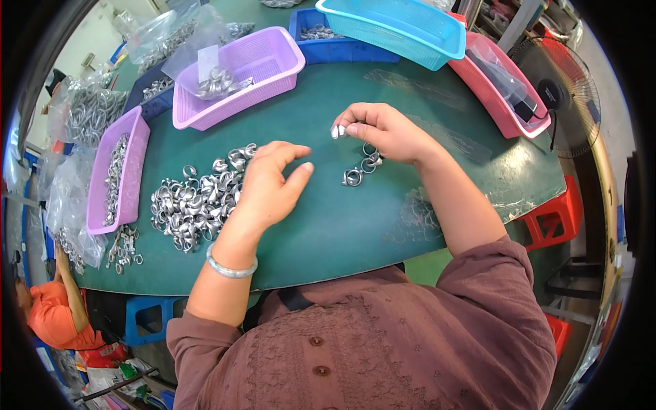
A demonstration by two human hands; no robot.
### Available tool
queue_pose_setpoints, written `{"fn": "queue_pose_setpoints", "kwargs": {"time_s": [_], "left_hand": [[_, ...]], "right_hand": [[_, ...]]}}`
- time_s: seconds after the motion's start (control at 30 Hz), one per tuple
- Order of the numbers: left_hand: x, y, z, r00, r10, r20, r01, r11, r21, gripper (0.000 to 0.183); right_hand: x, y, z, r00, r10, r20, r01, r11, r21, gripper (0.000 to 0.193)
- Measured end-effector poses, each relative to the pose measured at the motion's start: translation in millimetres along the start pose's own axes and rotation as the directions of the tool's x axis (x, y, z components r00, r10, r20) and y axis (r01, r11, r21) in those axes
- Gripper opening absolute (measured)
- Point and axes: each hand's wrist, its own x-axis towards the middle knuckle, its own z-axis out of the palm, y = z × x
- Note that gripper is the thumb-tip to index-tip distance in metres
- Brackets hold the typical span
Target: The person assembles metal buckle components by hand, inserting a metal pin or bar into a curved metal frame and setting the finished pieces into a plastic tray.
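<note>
A silvery metal ring [338, 131] is pinched between the thumb and fingertips of my right hand [386, 134], above the green table. Several similar loose rings [352, 178] lie just below that hand. My left hand [268, 183] is open, its thumb and fingers apart and pointing right, with nothing seen in its grasp. It hovers at the right edge of a big heap of shiny rings [198, 205], and its palm side is hidden. A pale bangle circles my left wrist.
Purple baskets [277, 85] [130, 178] with metal parts stand left and behind. A turquoise basket [396, 34] rests by a blue bin [348, 51]; a pink basket [502, 96] sits far right near a fan [574, 89]. At far left sits a person in orange [58, 318].
</note>
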Motion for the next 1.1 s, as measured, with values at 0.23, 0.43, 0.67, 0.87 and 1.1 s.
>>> {"fn": "queue_pose_setpoints", "kwargs": {"time_s": [0.23, 0.43, 0.67, 0.87, 1.1], "left_hand": [[7, 12, 15, 0.918, -0.302, 0.258, 0.393, 0.601, -0.696, 0.019], [1, 5, 26, 0.863, -0.374, 0.341, 0.433, 0.198, -0.879, 0.021], [-5, -9, 28, 0.880, -0.248, 0.405, 0.398, -0.077, -0.914, 0.027], [-4, -13, 25, 0.913, -0.172, 0.369, 0.358, -0.094, -0.929, 0.035], [-4, -15, 24, 0.922, -0.108, 0.372, 0.354, -0.157, -0.922, 0.036]], "right_hand": [[-4, 0, 19, 0.992, -0.128, 0.003, 0.120, 0.939, 0.321, 0.009], [-4, -13, 41, 0.770, -0.628, -0.114, 0.496, 0.702, -0.511, 0.022], [-4, -13, 38, 0.754, -0.635, -0.168, 0.485, 0.711, -0.510, 0.031], [-17, -12, 7, 0.946, -0.278, 0.168, 0.320, 0.711, -0.626, 0.034], [-18, -9, 12, 0.949, -0.109, 0.296, 0.300, 0.604, -0.739, 0.033]]}}
